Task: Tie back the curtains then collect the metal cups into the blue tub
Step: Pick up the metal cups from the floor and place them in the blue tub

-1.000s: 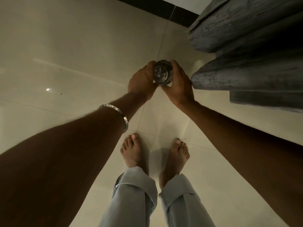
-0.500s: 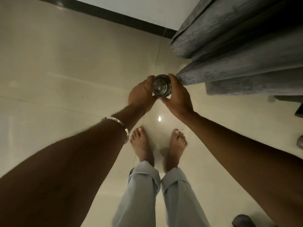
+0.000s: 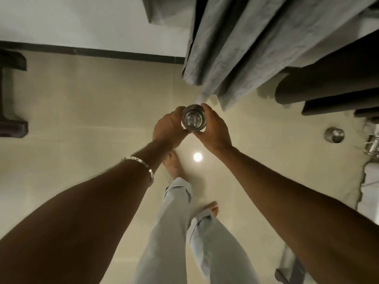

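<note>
Metal cup [image 3: 193, 119] held upright at frame centre, mouth toward the camera, shiny inside visible, raised well above the floor [image 3: 86, 111]. Clasped from both sides: left hand [image 3: 168, 128] curled against the cup's left wall, fingers wrapped round it; right hand [image 3: 214, 128] curled against the right wall, fingertips [image 3: 205, 106] reaching over the far rim, thumb under the near edge. Both hands pressed onto the cup, neither spread. Silver bracelet [image 3: 143, 166] seen on the left forearm, lettering too blurred to read. Grey curtain [image 3: 231, 50] hung in folds just beyond the cup, up and to the right, lowest corner close to the right fingertips; contact between curtain and hand not resolvable. Tie-back state of the curtain not visible. Second metal cup [image 3: 334, 135] stood on the floor well to the right, apart from the hands, near some pale clutter at the right edge that was too blurred to identify. Round bright reflection [image 3: 197, 157] noted on the glossy cream tile just below the hands. Bare feet and pale rolled-cuff trousers [image 3: 174, 222] below that, left foot [image 3: 173, 167] forward, right foot [image 3: 213, 208] behind. Dark skirting strip [image 3: 92, 52] ran along the base of the white wall at the top. Dark furniture piece [image 3: 12, 93] at the left edge, only partly in frame. Small dark object [image 3: 287, 275] on the floor at lower right, not identified.
</note>
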Demonstrator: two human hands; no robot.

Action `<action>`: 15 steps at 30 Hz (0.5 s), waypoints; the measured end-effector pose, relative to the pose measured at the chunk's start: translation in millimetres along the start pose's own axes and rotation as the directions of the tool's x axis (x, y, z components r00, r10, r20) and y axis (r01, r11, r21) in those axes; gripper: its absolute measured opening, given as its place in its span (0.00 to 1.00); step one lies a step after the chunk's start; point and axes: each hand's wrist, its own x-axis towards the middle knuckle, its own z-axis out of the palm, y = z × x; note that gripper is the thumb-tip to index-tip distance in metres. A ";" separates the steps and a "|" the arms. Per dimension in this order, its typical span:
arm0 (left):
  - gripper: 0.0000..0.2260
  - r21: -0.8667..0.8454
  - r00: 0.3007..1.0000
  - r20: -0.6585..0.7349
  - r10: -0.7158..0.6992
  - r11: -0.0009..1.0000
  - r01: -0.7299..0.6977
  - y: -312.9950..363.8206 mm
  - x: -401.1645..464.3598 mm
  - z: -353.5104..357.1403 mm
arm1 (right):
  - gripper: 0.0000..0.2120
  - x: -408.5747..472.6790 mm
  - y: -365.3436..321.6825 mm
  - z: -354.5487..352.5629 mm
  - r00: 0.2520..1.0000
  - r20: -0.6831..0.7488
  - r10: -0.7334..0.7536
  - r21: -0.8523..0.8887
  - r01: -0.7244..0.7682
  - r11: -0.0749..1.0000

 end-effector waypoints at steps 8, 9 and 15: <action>0.23 0.059 0.996 0.035 0.076 0.995 -0.078 94.2 -114.6 -18.4 | 0.35 -110.1 -17.8 -101.2 0.989 -0.092 0.113 0.033 -0.111 0.993; 0.23 0.073 0.995 0.044 0.085 0.993 -0.088 106.1 -128.8 -17.8 | 0.35 -126.8 -18.5 -113.3 0.985 -0.106 0.137 0.055 -0.132 0.990; 0.25 0.122 0.969 0.143 0.204 0.967 -0.221 185.1 -225.5 -10.2 | 0.36 -242.8 -12.7 -191.4 0.940 -0.198 0.279 0.226 -0.233 0.946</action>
